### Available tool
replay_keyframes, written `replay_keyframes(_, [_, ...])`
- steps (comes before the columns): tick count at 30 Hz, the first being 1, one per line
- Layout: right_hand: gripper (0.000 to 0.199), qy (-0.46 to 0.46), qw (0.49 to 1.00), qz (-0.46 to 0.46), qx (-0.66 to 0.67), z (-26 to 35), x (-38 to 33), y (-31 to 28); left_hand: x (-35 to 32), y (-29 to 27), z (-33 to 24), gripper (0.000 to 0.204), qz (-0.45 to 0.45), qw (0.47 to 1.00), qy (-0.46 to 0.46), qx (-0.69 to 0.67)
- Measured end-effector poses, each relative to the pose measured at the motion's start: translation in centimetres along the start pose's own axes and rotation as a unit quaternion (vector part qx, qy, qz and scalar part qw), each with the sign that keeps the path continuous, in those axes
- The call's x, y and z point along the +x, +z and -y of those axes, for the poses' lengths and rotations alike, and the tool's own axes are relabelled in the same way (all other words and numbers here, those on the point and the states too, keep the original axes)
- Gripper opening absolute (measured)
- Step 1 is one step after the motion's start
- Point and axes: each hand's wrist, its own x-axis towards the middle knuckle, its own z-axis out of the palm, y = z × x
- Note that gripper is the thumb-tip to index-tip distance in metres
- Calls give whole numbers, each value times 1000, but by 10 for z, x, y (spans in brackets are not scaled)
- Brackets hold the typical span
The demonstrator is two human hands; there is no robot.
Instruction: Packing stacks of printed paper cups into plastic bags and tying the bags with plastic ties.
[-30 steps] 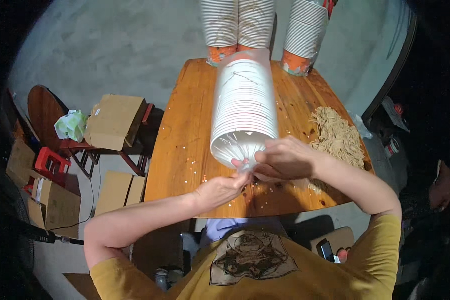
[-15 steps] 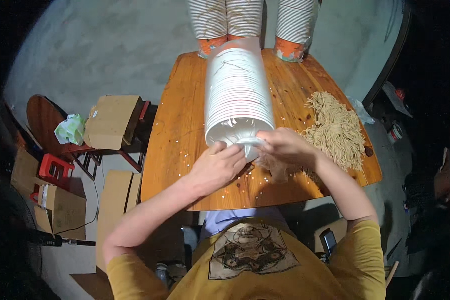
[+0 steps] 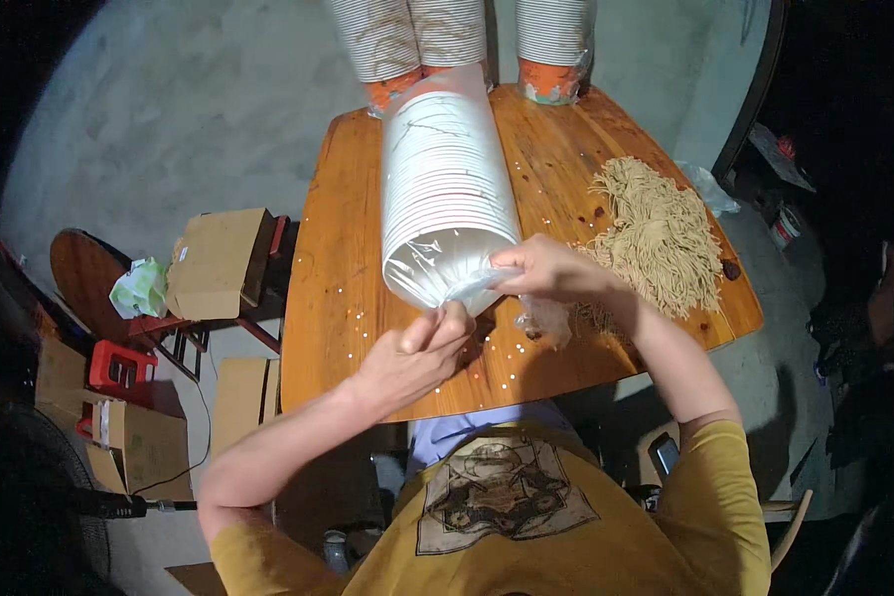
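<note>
Find stack of nested white tubs (image 3: 449, 169) lying on its side on wooden table (image 3: 333, 268), left of the middle, base end toward the far edge, hollow end toward the near edge; sleeved lengthwise in clear plastic bag (image 3: 427, 273), with film drawn across the hollow end to a gathered neck. Bagging of this stack: judge done; gathering of the neck: judge well along; closing of the neck: judge unfinished, for want of any visible knot or tie.

Grip, left hand (image 3: 412, 350): fingers curled in tight around the gathered neck, just off the tub rim on the near-edge side; grip, right hand (image 3: 546, 270): thumb and fingers pinched together on the bag's loose tail; cannot tell exact finger overlap on the film.

Note also pair of upright tub stacks (image 3: 427, 35) toward the far left corner and single tub stack (image 3: 553, 35) toward the far right corner; heap of tan strands (image 3: 656, 233) by the right edge; crumpled clear plastic (image 3: 546, 318) between right hand and near edge.

Against half a second ago: hands then almost level, bunched film between; now left hand lower, right hand higher, tail stretched slantwise between them; same place on the table for the stack.
</note>
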Motion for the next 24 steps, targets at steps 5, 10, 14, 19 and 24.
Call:
replay_keyframes(5, [31, -16, 999, -38, 18, -6, -4, 7, -2, 0, -17, 30, -14, 998, -59, 20])
replay_keyframes(10, [33, -39, 998, -4, 48, -18, -6, 1, 15, -11, 5, 21, 101, 967, -114, -206])
replay_keyframes(14, [37, 78, 982, 5, 173, -16, -10, 8, 15, -5, 14, 16, 165, 771, -305, -535])
replay_keyframes(19, [41, 42, 989, -55, 130, -15, -17, 19, 3, 6, 20, 32, 210, 176, -395, -877])
replay_keyframes(24, [38, -52, 984, -131, 110, -47, -27, 52, -5, 6, 17, 44, 157, 58, -412, -896])
